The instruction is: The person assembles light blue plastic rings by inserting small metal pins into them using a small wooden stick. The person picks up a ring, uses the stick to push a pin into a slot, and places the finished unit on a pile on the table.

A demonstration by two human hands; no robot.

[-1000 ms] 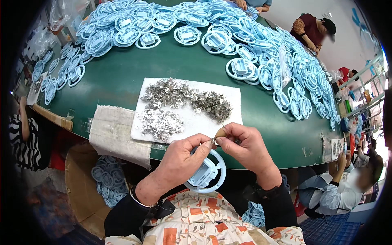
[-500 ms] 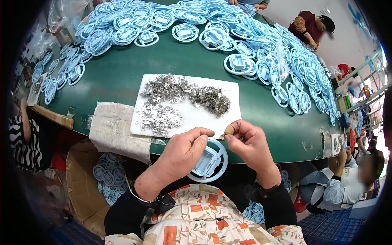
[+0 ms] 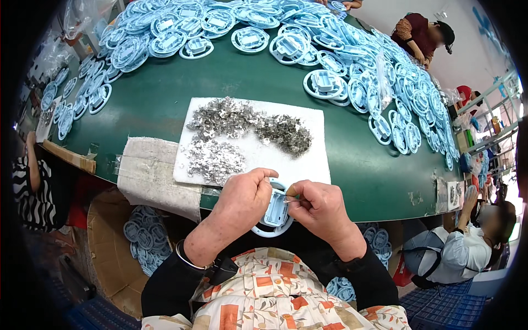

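My left hand (image 3: 241,199) is closed on the left side of a light-blue plastic steering-wheel-shaped part (image 3: 273,212), held at the table edge in front of me. The part has an oval ring and a rectangular compartment in its middle. Thumb and forefinger of my right hand (image 3: 323,208) pinch a thin, shiny small metal piece at the right side of that compartment; its exact shape is too small to tell. Beyond my hands, a white foam sheet (image 3: 294,169) bears small silvery metal pieces (image 3: 215,158) in several heaps, the right one darker (image 3: 285,135).
Many similar blue parts (image 3: 250,39) are heaped along the far side of the green table (image 3: 374,181). A pale cloth (image 3: 157,170) hangs over the near edge. Below stands a cardboard box (image 3: 107,236) with more parts. Co-workers sit at right (image 3: 467,245), far right (image 3: 418,38) and left (image 3: 34,190).
My right hand has moved left and down to the blue part's compartment, its fingertips now over it. The left hand has shifted slightly left, and the part is tilted differently.
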